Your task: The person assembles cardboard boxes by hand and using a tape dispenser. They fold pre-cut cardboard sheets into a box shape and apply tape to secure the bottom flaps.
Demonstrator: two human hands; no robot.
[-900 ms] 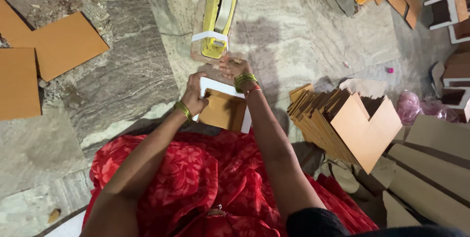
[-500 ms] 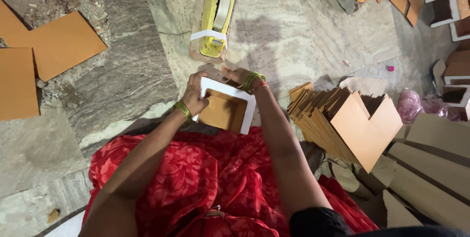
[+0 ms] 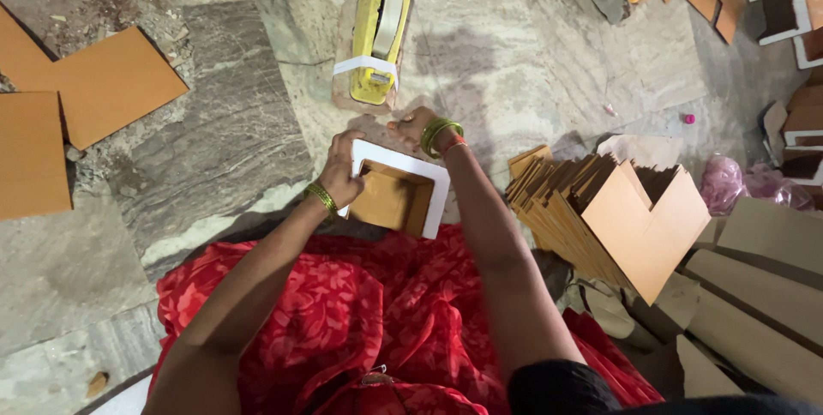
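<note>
Cardboard box [image 3: 396, 198], white-taped along its rim, sits in our lap just below the yellow tape dispenser [image 3: 377, 33]. Our left hand [image 3: 343, 171] grips its left edge; our right hand [image 3: 413, 128] presses the far edge. Right of it, flat blanks [image 3: 591, 209] wait unassembled.

tape dispenser [image 3: 377, 33] ahead, cardboard stack [image 3: 600, 209] right

The small box [image 3: 396, 196] showed brown card edged in white. The tape dispenser [image 3: 378, 36] was bright yellow with a white band. The floor [image 3: 214, 141] was grey-veined stone, the garment [image 3: 343, 321] red with a floral print, and the bangles [image 3: 437, 134] were green.
</note>
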